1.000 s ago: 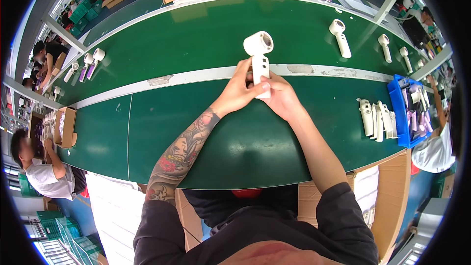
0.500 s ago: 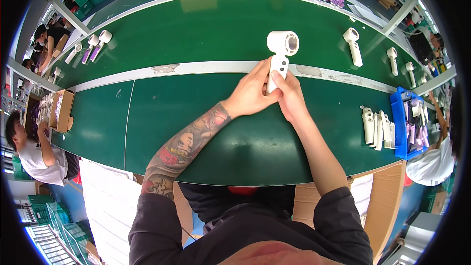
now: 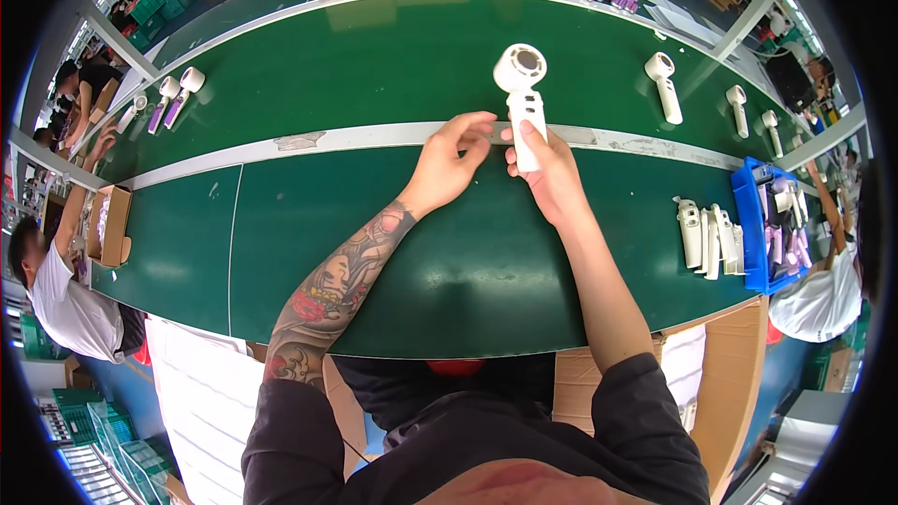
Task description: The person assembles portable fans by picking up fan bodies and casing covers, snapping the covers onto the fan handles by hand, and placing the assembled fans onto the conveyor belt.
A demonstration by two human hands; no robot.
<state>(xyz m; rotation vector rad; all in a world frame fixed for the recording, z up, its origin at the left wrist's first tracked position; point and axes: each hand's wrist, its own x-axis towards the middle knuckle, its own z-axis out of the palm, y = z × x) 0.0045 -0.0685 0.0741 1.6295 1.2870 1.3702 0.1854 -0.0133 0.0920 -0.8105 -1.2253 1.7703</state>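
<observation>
A white handheld fan (image 3: 526,103) stands upright in my right hand (image 3: 550,164), whose thumb lies along the front of its handle. The round head points up and away, showing a dark centre and a slotted ring. My left hand (image 3: 451,161) is just left of the handle, apart from it, with fingers curved and spaced and nothing between them. Over the white strip (image 3: 383,136) between the near table and the far green belt, both hands hover.
On the green belt (image 3: 355,47) lie more fans (image 3: 666,93) at right and fans with purple handles (image 3: 184,92) at left. White handle shells (image 3: 711,238) lie beside a blue bin (image 3: 754,224) of parts. A cardboard box (image 3: 112,224) stands left, near a co-worker (image 3: 70,290).
My left hand has let go of the fan and moved left. The fan has turned in my right hand, its head tipping upward. At left, a co-worker's arm has reached forward.
</observation>
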